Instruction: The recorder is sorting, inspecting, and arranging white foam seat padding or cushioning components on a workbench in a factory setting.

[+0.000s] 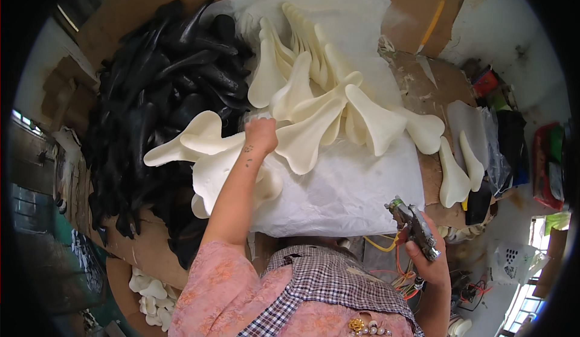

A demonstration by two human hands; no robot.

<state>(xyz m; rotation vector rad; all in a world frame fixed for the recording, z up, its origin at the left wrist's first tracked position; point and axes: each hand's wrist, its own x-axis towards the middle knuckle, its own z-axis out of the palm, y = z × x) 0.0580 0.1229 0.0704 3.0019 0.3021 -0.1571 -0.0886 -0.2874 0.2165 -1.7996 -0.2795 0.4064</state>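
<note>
The left hand's (261,134) fingertips are turned out of sight, so whether they grip a cream saddle-shaped pad (208,177) cannot be told, and the left forearm (232,201) covers part of that pad. Most fingers of the right hand (434,257) are hidden behind a metal hand tool (415,228), its exact kind unclear. The lower edge cuts off the checked apron (323,282), while overlapping black saddle-shaped pieces (163,89) hide much of one another.

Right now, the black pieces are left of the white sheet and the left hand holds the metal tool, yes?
No, the head view shows the right hand holding the metal tool; the black pieces are left of the white sheet.
</note>
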